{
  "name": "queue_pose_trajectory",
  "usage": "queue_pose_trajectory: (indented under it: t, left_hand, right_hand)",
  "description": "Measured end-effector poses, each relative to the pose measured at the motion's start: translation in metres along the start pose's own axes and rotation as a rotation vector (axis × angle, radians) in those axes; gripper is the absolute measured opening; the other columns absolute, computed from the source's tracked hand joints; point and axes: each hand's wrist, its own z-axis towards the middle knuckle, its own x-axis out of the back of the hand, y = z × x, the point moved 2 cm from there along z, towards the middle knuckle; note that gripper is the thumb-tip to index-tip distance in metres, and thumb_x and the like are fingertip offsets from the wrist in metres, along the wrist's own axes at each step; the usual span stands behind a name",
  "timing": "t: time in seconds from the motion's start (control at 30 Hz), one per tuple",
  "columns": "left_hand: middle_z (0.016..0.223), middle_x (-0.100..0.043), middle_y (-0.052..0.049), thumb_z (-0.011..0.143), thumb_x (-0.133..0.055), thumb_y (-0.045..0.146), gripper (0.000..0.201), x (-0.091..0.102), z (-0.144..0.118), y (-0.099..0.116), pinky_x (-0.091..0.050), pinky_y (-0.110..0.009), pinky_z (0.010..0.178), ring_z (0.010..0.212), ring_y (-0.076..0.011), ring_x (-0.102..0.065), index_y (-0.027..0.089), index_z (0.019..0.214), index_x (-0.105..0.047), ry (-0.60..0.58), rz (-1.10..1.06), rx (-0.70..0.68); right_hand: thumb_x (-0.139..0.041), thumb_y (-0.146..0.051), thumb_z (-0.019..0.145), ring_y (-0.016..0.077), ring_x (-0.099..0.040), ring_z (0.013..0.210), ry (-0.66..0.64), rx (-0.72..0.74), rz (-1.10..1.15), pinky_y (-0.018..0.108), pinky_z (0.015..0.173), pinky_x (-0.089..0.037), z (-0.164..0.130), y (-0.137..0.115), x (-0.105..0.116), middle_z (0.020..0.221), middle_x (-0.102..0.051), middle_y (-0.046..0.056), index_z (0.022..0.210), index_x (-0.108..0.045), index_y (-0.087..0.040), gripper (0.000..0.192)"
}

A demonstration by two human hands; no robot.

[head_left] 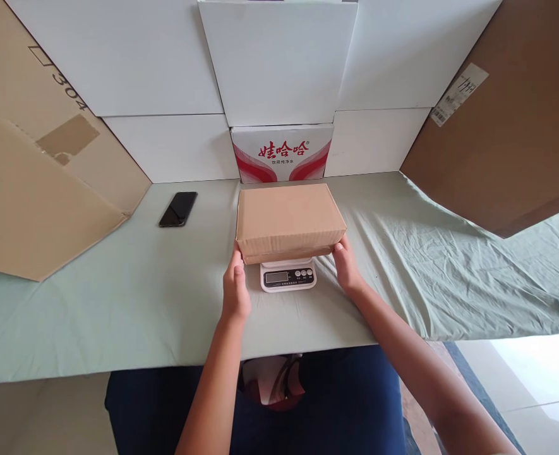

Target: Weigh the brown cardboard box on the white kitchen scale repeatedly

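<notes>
A closed brown cardboard box [288,218] is over a small white digital scale [288,277] in the middle of the table. My left hand [236,287] grips the box at its near left corner, fingers partly hidden along the side. At the near right corner, my right hand [346,262] holds the box, with the thumb on the front and the other fingers out of sight. The scale's display and buttons show below the box's front edge; its weighing plate is mostly covered. Whether the box rests fully on the plate, I cannot tell.
A black phone [179,209] lies left of the box on the green cloth [165,303]. White boxes [279,63] and a red-and-white carton [283,153] form a wall behind. Large cardboard panels stand at the left [37,177] and right [501,139].
</notes>
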Motion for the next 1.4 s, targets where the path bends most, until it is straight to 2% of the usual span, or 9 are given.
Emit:
queue_pose_trajectory:
  t: [0.2, 0.33, 0.47, 0.57, 0.7, 0.87, 1.03, 1.23, 1.4]
  left_hand:
    - [0.164, -0.046, -0.014, 0.092, -0.034, 0.08, 0.089, 0.0, 0.0, 0.001, -0.032, -0.047, 0.127, 0.154, -0.0323, -0.04, 0.022, 0.157, -0.044, -0.001, -0.009, -0.002]
    - [0.168, -0.039, -0.012, 0.092, -0.034, 0.08, 0.088, 0.002, 0.001, 0.002, -0.028, -0.045, 0.129, 0.157, -0.0306, -0.034, 0.023, 0.159, -0.041, 0.026, 0.001, -0.02]
    - [0.173, -0.028, -0.006, 0.095, -0.032, 0.077, 0.083, 0.009, 0.003, 0.004, -0.024, -0.042, 0.131, 0.161, -0.0264, -0.024, 0.028, 0.161, -0.037, 0.119, -0.038, -0.057]
    - [0.173, -0.029, -0.006, 0.095, -0.03, 0.077, 0.081, 0.012, 0.006, 0.004, -0.024, -0.04, 0.131, 0.161, -0.0245, -0.023, 0.029, 0.16, -0.038, 0.167, -0.073, -0.039]
    - [0.172, -0.03, -0.007, 0.095, -0.029, 0.077, 0.082, 0.011, 0.009, 0.003, -0.025, -0.039, 0.13, 0.16, -0.0233, -0.026, 0.028, 0.159, -0.04, 0.202, -0.099, -0.001]
    - [0.172, -0.03, -0.007, 0.096, -0.026, 0.077, 0.081, 0.009, 0.01, 0.003, -0.026, -0.04, 0.13, 0.16, -0.0237, -0.027, 0.028, 0.159, -0.041, 0.219, -0.095, 0.026]
    - [0.171, -0.032, -0.009, 0.093, -0.03, 0.08, 0.086, 0.008, 0.01, 0.005, -0.026, -0.042, 0.13, 0.16, -0.0262, -0.028, 0.026, 0.158, -0.043, 0.225, -0.123, 0.064]
    - [0.17, -0.035, -0.008, 0.09, -0.031, 0.083, 0.088, 0.006, 0.01, 0.005, -0.027, -0.042, 0.129, 0.159, -0.0275, -0.03, 0.027, 0.156, -0.046, 0.181, -0.134, 0.103]
    - [0.169, -0.037, -0.008, 0.088, -0.032, 0.085, 0.09, 0.005, 0.009, 0.005, -0.026, -0.043, 0.13, 0.159, -0.0277, -0.031, 0.028, 0.156, -0.046, 0.175, -0.136, 0.121]
  right_hand:
    - [-0.045, -0.068, 0.095, 0.0283, -0.048, 0.146, 0.0, 0.033, -0.07, 0.053, 0.126, -0.036, -0.001, -0.005, 0.0, 0.146, -0.06, 0.005, 0.145, -0.051, -0.035, 0.06]
    - [-0.047, -0.068, 0.094, 0.0272, -0.04, 0.153, 0.031, 0.024, -0.037, 0.057, 0.129, -0.03, 0.0, -0.004, 0.001, 0.157, -0.052, 0.004, 0.148, -0.046, -0.037, 0.063]
    - [-0.046, -0.068, 0.092, 0.027, -0.032, 0.16, 0.256, 0.005, 0.119, 0.062, 0.131, -0.021, 0.01, 0.008, 0.02, 0.168, -0.038, 0.005, 0.153, -0.037, -0.036, 0.069]
    - [-0.045, -0.065, 0.092, 0.0283, -0.041, 0.155, 0.435, -0.043, 0.228, 0.062, 0.13, -0.024, 0.018, 0.019, 0.039, 0.163, -0.044, 0.008, 0.145, -0.045, -0.033, 0.062]
    - [-0.043, -0.064, 0.09, 0.03, -0.05, 0.148, 0.514, -0.092, 0.272, 0.064, 0.126, -0.031, 0.023, 0.028, 0.051, 0.155, -0.051, 0.01, 0.134, -0.052, -0.031, 0.055]
    - [-0.047, -0.059, 0.088, 0.0291, -0.055, 0.143, 0.604, -0.108, 0.304, 0.062, 0.124, -0.034, 0.024, 0.025, 0.05, 0.147, -0.055, 0.01, 0.123, -0.055, -0.029, 0.047]
    - [-0.049, -0.057, 0.084, 0.0282, -0.058, 0.138, 0.621, -0.102, 0.312, 0.059, 0.124, -0.033, 0.024, 0.012, 0.042, 0.14, -0.058, 0.01, 0.119, -0.055, -0.028, 0.046]
    - [-0.056, -0.058, 0.084, 0.0272, -0.056, 0.137, 0.481, -0.041, 0.264, 0.055, 0.124, -0.033, 0.016, -0.004, 0.021, 0.138, -0.061, 0.006, 0.118, -0.059, -0.03, 0.044]
    - [-0.055, -0.056, 0.085, 0.0271, -0.056, 0.135, 0.414, -0.035, 0.246, 0.054, 0.123, -0.035, 0.014, -0.004, 0.016, 0.139, -0.061, 0.005, 0.119, -0.061, -0.032, 0.042]
